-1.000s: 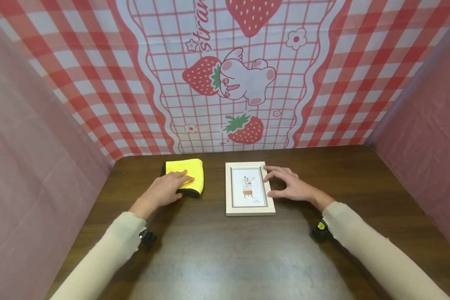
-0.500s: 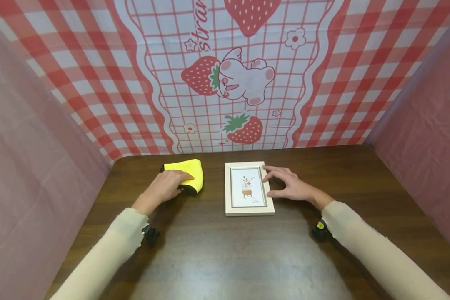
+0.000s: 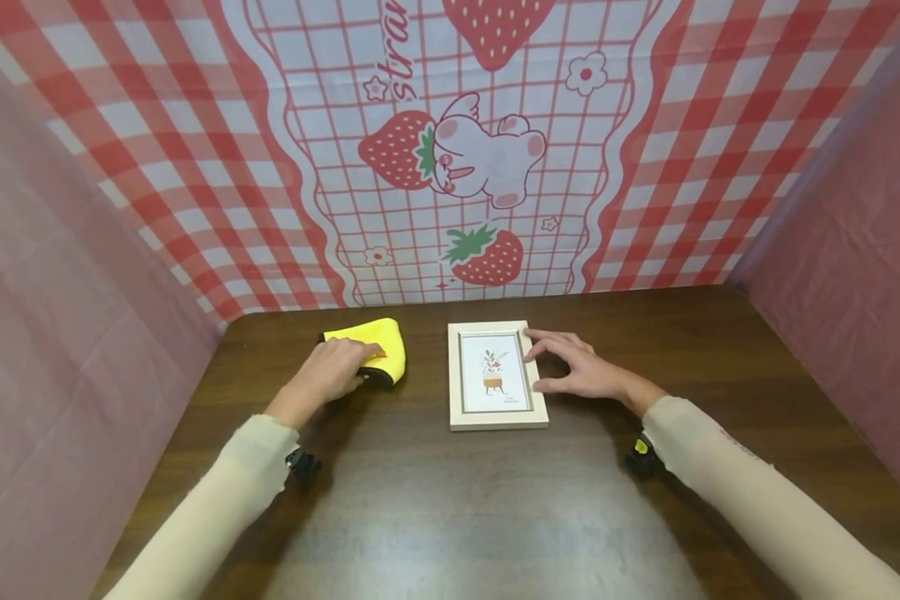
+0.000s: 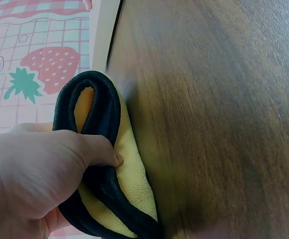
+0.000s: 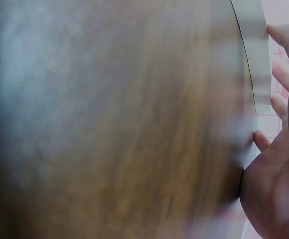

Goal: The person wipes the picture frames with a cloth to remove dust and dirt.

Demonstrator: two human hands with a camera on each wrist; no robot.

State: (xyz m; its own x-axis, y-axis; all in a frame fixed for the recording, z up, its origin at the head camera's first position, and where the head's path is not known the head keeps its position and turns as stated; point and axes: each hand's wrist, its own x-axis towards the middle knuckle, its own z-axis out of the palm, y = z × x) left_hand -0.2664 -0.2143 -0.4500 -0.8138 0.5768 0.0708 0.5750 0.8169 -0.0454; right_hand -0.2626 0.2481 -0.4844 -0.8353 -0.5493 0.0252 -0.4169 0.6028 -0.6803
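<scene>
My left hand (image 3: pixel 321 375) grips a folded yellow cloth (image 3: pixel 390 342) with black edging at the back left of the table. In the left wrist view the thumb presses over the black-trimmed fold of the cloth (image 4: pixel 132 179), while the other fingers are largely hidden behind it. Right of the cloth lies a cream picture frame (image 3: pixel 456 375), flat and face up, showing a potted plant print. My right hand (image 3: pixel 581 372) rests with spread fingertips and thumb at the frame's right edge. The right wrist view shows fingertips along the side of the frame (image 5: pixel 253 45).
Both things lie on a dark wooden table (image 3: pixel 427 500) near its back edge. Behind rises a red-checked strawberry cloth backdrop (image 3: pixel 487 167). Pinkish fabric walls (image 3: pixel 67 333) flank the table on both sides. A small black device (image 3: pixel 303 465) is strapped to each wrist.
The left fingers, earlier spread over the yellow cloth, have closed on it; its near edge is drawn up and bunched. The right hand and the picture frame stay put.
</scene>
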